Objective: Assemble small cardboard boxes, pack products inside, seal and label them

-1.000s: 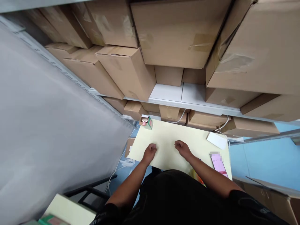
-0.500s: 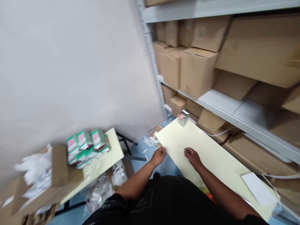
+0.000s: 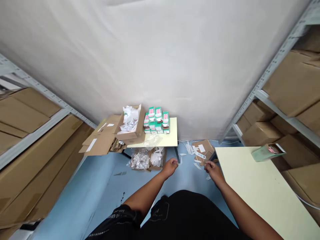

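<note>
Head view: left hand [image 3: 170,165] and right hand [image 3: 211,167] apart, both curled in loose fists, empty, held over blue floor [image 3: 105,186]. Right hand just beside corner of pale yellow table [image 3: 260,190]. Ahead, small table [image 3: 165,140] against grey wall carries stacked green-and-pink cartons [image 3: 156,120] and open cardboard box [image 3: 130,128]. Paper scraps [image 3: 197,155] litter floor between tables.

Stockroom — metal shelving [image 3: 275,63] (both sides), stacked cardboard cartons [image 3: 295,80], packing tables [image 3: 260,186]
</note>
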The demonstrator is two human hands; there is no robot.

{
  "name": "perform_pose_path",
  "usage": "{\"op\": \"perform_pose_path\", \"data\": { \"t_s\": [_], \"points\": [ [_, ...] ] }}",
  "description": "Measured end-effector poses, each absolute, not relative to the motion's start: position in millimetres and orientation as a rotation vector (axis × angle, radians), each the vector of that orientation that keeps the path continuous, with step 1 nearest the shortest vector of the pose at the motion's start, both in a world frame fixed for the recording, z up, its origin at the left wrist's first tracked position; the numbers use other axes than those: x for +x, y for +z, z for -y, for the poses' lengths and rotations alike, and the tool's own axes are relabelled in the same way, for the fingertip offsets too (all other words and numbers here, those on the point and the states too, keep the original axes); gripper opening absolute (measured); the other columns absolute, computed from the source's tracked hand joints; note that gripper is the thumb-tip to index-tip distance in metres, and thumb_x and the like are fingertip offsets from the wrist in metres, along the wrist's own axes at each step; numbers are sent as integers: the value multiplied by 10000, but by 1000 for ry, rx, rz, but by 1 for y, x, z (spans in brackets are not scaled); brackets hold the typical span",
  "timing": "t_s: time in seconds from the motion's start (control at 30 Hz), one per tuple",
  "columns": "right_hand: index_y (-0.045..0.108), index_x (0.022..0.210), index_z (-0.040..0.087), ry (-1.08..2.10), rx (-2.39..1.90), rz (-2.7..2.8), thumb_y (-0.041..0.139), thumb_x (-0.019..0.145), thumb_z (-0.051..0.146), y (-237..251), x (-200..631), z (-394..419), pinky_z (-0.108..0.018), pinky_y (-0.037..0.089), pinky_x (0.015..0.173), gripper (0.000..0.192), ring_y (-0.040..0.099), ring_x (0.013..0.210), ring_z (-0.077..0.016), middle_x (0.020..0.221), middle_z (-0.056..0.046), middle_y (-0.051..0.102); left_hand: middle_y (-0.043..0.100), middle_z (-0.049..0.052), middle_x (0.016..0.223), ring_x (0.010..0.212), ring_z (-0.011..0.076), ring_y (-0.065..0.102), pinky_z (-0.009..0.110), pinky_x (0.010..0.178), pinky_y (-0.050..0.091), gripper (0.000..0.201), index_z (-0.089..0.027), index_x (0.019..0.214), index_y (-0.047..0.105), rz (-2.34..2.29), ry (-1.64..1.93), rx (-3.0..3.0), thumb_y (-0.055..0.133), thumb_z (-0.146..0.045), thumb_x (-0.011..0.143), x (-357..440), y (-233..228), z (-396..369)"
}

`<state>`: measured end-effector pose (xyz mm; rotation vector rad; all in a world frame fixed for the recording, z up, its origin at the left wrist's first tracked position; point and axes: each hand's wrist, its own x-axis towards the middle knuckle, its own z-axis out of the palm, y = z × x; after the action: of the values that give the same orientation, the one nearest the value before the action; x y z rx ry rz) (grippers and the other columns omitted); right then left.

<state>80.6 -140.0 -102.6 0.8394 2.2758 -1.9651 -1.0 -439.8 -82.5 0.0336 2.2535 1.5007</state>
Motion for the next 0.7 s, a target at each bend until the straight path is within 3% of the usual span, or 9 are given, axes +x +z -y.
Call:
{"op": "perform_pose_path", "data": {
  "t_s": [0.37,0.7],
  "points": [
    [696,982,192,-1940,684,-2212,672,662,494,-77,28,342,-338,544,685,440,718,765,-241,855,-54,731,711,43,942,884,200,663,321,839,518,203,-192,966,671,-2320,1598,-183,699,-264,778,-12,-86,645],
    [695,973,201,-1780,388,-2176,668,659,481,-76,-45,451,-348,545,664,421,711,751,-243,833,-52,734,716,56,972,894,195,674,332,858,532,264,-187,1009,671,-2318,1743,-546,727,-293,774,-8,-95,748]
  ]
}}
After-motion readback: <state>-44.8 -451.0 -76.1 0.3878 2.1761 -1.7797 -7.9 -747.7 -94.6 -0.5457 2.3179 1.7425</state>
